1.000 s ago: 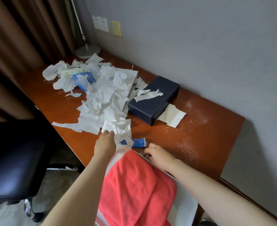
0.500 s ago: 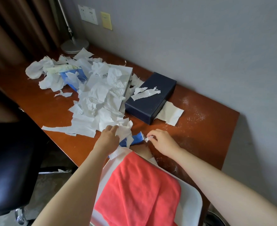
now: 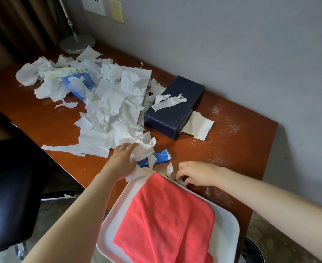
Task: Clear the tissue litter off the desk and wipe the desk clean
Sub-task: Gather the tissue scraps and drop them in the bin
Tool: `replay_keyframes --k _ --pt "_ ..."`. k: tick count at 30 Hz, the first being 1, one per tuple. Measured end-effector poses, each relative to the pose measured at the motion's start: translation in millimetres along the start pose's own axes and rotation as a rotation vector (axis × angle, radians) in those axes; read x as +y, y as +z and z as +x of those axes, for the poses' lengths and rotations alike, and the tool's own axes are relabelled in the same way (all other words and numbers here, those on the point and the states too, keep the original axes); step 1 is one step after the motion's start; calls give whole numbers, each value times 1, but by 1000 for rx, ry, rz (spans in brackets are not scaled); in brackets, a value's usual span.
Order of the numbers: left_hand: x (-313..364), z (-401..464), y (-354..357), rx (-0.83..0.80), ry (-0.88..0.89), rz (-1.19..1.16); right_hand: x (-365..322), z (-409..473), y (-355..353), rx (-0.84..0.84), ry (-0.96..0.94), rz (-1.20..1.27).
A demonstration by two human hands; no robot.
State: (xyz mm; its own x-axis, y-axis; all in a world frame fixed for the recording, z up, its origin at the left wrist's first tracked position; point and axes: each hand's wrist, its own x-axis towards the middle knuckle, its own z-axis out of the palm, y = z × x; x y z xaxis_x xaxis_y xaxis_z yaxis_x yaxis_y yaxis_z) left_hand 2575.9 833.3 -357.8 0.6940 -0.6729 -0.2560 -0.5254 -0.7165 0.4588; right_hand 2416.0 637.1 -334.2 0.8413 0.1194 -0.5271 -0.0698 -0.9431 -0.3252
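Our left hand (image 3: pixel 122 161) grasps a wad of tissue (image 3: pixel 144 151) at the desk's (image 3: pixel 237 149) near edge; right hand (image 3: pixel 198 172) pinches a scrap beside the tray (image 3: pixel 226 234) holding the red cloth (image 3: pixel 167 221).

Tissue litter (image 3: pixel 109 111) crowds desk's (image 3: pixel 232 149) left; right side open.

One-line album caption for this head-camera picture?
Left hand gathers torn tissue toward a white tray on the desk.
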Motion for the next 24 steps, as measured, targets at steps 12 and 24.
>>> replay_keyframes --k 12,24 --pt "2 0 -1 2 0 3 -4 2 9 90 54 66" --pt "-7 2 3 -38 -50 88 -16 23 10 281 136 280"
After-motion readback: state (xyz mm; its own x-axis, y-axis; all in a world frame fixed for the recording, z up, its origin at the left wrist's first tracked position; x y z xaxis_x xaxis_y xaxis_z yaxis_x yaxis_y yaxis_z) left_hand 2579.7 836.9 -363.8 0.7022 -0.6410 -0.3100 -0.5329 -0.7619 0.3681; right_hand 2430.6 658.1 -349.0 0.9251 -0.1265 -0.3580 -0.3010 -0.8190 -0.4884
